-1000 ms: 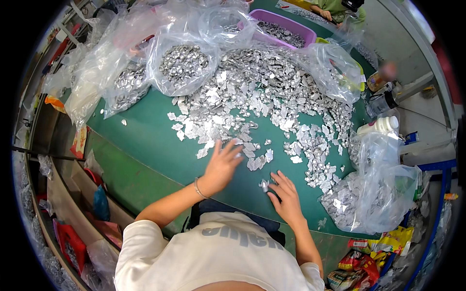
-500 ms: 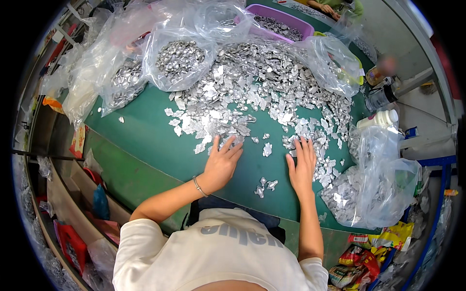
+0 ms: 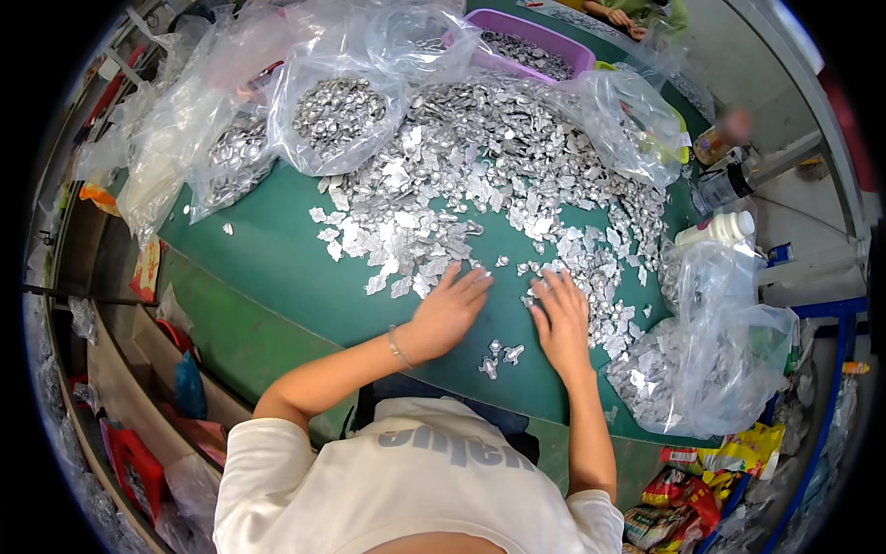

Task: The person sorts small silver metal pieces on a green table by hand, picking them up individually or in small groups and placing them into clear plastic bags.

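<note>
Many small silvery metal pieces (image 3: 517, 157), thin and irregular in outline, lie in a broad heap on the green tabletop (image 3: 277, 249). My left hand (image 3: 447, 316), with a bracelet at the wrist, reaches over the table at the near edge of the heap. Its fingers are stretched out, with a small piece at the fingertips. Across a narrow gap, my right hand (image 3: 561, 331) has its fingers spread over pieces at the heap's right arm. A little cluster of metal pieces (image 3: 499, 356) lies nearer my body, between the two wrists.
Clear plastic bags of metal pieces stand at the left (image 3: 339, 120) and near right (image 3: 678, 374). A purple tub (image 3: 531, 42) holds more at the back. White bottles (image 3: 720, 228) line the right edge. At the far side show another person's hands (image 3: 616, 17).
My left hand has moved right and slightly nearer, closer to my right hand. My right hand has shifted a little left. Loose pieces between the hands have changed place or gone from sight.
</note>
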`<state>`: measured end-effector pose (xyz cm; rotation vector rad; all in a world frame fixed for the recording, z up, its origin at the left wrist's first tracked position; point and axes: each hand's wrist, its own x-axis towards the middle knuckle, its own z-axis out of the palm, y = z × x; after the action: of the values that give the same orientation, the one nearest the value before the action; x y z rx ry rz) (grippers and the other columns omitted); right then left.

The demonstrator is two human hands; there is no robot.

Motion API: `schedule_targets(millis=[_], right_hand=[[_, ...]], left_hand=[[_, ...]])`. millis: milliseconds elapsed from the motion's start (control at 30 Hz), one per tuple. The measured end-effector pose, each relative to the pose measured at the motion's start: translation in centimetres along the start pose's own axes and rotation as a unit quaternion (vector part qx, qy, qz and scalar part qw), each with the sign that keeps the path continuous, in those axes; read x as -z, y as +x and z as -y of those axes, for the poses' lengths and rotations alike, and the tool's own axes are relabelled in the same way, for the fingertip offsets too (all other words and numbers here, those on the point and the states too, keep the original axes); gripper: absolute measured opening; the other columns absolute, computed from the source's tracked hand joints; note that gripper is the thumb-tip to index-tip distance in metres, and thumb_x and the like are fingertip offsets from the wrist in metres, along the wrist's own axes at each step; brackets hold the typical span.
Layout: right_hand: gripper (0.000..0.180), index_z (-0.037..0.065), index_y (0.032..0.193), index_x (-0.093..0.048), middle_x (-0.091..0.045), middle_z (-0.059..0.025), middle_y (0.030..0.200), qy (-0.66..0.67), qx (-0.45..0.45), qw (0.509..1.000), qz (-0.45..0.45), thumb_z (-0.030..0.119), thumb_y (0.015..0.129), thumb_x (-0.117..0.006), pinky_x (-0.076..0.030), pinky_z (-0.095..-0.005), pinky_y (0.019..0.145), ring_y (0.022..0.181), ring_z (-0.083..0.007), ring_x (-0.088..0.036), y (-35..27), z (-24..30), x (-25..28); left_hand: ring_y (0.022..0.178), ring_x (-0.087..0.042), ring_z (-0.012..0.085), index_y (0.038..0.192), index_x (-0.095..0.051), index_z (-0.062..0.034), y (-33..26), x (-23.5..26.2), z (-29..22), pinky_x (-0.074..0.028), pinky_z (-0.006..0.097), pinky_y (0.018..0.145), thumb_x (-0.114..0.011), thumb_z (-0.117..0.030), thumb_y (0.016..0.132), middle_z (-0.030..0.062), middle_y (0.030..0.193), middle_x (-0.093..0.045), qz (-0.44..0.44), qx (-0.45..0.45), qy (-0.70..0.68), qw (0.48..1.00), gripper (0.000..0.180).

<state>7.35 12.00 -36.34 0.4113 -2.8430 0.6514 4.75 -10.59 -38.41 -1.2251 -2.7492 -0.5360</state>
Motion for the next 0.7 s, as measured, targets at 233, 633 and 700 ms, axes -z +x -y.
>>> schedule_targets(millis=[233,633,700], right_hand=[[0.022,0.006,0.105,-0.065,-0.05,-0.0119,0.128,-0.125,-0.073,0.989,-0.034,0.011,0.083,-0.062,-0.022,-0.0596,0.104,0.13,-0.0344,-0.036,-1.2,-1.2,0.0],[0.038,-0.004,0.125,-0.048,-0.041,-0.0207,0.138,0.16,0.008,0.983,0.089,0.013,0.091,-0.052,-0.027,-0.0452,0.11,0.135,-0.0365,-0.03,1.0,3.1,-3.4],[0.035,-0.005,0.124,-0.05,-0.044,-0.02,0.136,0.231,-0.02,0.97,0.08,0.011,0.092,-0.05,-0.028,-0.043,0.109,0.133,-0.0353,-0.034,1.1,2.6,-2.9]], left_hand=[[0.127,-0.042,0.0281,0.103,-0.062,0.0015,-4.0,2.7,1.2,-0.026,0.055,0.107,-0.059,-0.005,0.081,0.0114,0.129,-0.051,-0.005,0.084,-0.024,0.996,0.023],[0.131,-0.035,0.0373,0.132,-0.039,0.0044,1.1,-1.3,-0.7,-0.033,0.044,0.107,-0.052,0.011,0.072,0.0216,0.142,-0.034,-0.052,0.1,-0.085,0.99,0.062],[0.132,-0.033,0.0377,0.133,-0.039,0.0018,1.2,-0.3,-0.9,-0.033,0.042,0.107,-0.05,0.013,0.072,0.0221,0.142,-0.033,-0.024,0.115,-0.208,0.971,0.063]])
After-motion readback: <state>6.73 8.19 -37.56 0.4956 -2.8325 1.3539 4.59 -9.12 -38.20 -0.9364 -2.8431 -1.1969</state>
